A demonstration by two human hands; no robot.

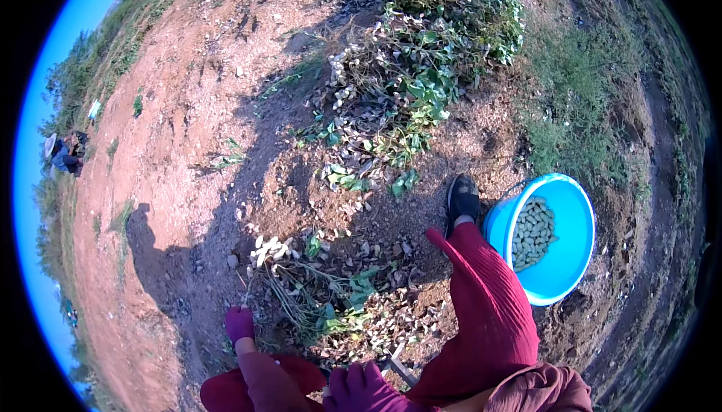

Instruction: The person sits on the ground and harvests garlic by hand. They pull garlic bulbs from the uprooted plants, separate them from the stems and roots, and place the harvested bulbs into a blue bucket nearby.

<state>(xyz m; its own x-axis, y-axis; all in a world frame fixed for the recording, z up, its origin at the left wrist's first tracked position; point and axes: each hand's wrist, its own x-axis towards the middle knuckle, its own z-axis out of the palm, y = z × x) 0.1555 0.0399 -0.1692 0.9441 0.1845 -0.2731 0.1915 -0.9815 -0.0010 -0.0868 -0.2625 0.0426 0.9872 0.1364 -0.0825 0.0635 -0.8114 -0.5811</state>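
My left hand (240, 324), in a purple glove, is low at the left of the picture. Its fingers are closed, and a thin pale stalk (246, 294) sticks out from them. Just beyond lies an uprooted peanut plant (307, 293), with a cluster of pale pods (272, 251) at its root end and leafy stems trailing right. My right hand (366, 390), also gloved in purple, is close to my body at the bottom edge, back upward. A small pale spot shows by its fingertips, too little to name; its palm side is hidden.
A blue bucket (584, 254), partly filled with peanut pods (533, 234), stands right of my shoe (463, 198). A large heap of peanut plants (428, 73) lies ahead. Green weeds (581, 90) grow at right. Another person (65, 155) sits far off at left.
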